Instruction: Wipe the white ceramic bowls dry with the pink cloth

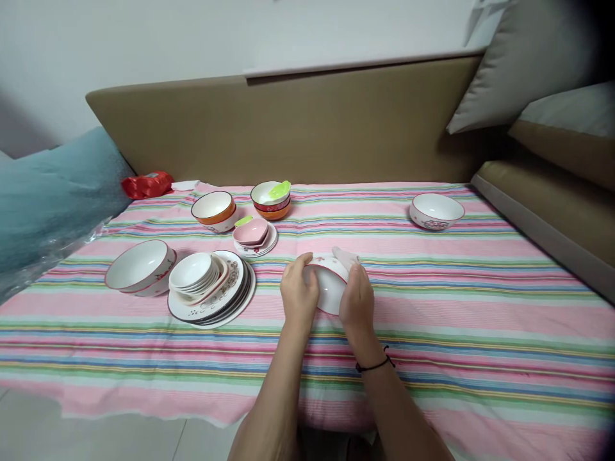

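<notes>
Head camera: two hands grip a red-rimmed white bowl [330, 293] over a striped cloth [451, 301], its hollow tilted toward the wearer. Fingers of the left hand [300, 293] curl around one side; those of the right hand [357, 298] clasp the other, beside a pale item [344, 257] too blurred to identify. To the left, small white bowls [191, 271] sit nested atop stacked plates [225, 299], just beside a large bowl [139, 269]. A patterned bowl [436, 212] stands well apart at far right. A black cord [371, 368] circles the right wrist.
</notes>
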`<control>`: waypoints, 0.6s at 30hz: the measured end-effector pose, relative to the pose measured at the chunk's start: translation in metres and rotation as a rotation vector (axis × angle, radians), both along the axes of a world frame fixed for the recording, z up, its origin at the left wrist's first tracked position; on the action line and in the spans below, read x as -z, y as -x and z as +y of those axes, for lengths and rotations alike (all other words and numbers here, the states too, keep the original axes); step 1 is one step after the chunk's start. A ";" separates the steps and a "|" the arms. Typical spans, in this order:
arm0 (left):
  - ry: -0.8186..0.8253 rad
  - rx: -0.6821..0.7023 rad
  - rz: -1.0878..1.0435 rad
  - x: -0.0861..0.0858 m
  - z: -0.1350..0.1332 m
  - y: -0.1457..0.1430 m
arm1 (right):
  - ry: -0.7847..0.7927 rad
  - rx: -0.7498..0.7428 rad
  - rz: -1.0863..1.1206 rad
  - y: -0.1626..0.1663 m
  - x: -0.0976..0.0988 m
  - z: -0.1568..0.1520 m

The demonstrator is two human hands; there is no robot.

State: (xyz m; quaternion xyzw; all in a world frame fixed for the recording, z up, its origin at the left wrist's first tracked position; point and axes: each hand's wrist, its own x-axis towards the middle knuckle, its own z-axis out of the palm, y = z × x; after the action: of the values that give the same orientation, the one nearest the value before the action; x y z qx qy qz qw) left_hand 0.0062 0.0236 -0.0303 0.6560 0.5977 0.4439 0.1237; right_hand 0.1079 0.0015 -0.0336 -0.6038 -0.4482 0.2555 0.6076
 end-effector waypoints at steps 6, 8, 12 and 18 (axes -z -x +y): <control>0.303 -0.075 0.016 0.000 0.000 -0.001 | -0.040 -0.116 0.085 -0.002 0.001 0.003; 0.497 -0.146 0.150 -0.002 -0.002 0.002 | -0.042 -0.126 0.131 -0.002 0.002 0.005; 0.538 -0.234 0.335 -0.007 -0.001 0.009 | 0.047 -0.148 0.400 -0.006 0.002 0.010; 0.492 -0.283 0.398 -0.009 0.003 0.013 | 0.188 -0.054 0.699 -0.015 -0.007 0.006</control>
State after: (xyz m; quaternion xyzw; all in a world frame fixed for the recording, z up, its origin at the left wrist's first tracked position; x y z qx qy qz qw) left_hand -0.0071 0.0268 -0.0215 0.5907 0.7844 0.1626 0.0963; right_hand 0.1231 0.0074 -0.0266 -0.5212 -0.2038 0.5025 0.6590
